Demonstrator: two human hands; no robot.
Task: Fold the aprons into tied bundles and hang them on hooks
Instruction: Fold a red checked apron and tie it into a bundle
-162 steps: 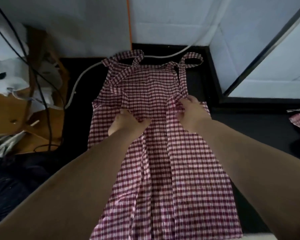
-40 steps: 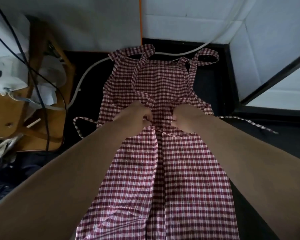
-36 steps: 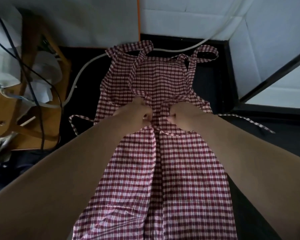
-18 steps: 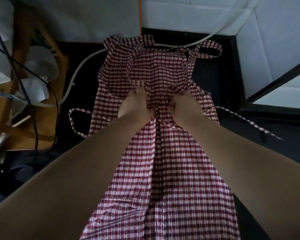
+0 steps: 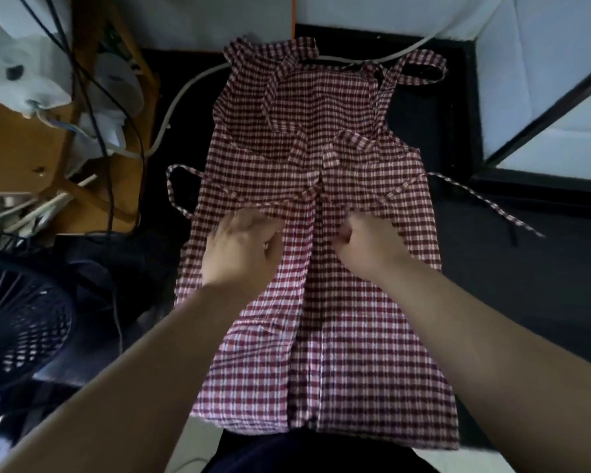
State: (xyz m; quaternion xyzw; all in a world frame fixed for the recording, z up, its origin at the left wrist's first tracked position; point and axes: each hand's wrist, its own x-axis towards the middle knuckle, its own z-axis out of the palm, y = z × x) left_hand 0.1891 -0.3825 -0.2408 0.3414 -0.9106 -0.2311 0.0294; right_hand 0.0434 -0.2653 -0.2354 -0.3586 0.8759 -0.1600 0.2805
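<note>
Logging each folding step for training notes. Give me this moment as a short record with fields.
apron: red-and-white checked, flat on the black table, both sides folded to the middle
left hand: grips the left flap near its inner edge
right hand: grips the right flap near its inner edge
left tie: loops off the left side
right tie: trails right across the table
stage: not yet rolled or tied

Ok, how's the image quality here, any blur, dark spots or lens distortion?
Head view: the apron is evenly lit and reasonably sharp; the white object at top left is smeared by blur; the fan at lower left sinks into shadow; wide-angle distortion stretches the forearms toward the bottom corners.
</note>
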